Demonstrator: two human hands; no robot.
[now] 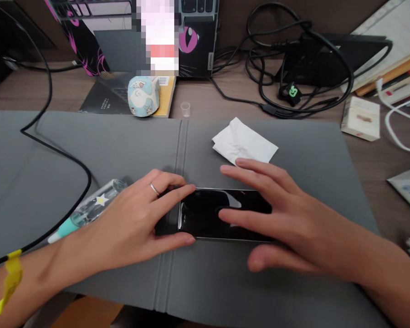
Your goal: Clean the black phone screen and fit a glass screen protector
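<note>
A smartphone with a dark, glossy screen lies flat and lengthwise on the grey desk mat. My left hand, a ring on one finger, holds its left end with thumb and forefinger along opposite long edges. Over the right part of the phone, my right hand has its fingers spread. One fingertip is at the screen; whether it touches or hovers I cannot tell. A folded white tissue lies just beyond the right fingers. Beside my left wrist is a clear bottle with a teal collar and a star on it.
The desk mat carries a black cable on its left. Behind stand a laptop, a patterned light-blue mouse and a tiny clear cup. Coiled black cables and a small box are at the right.
</note>
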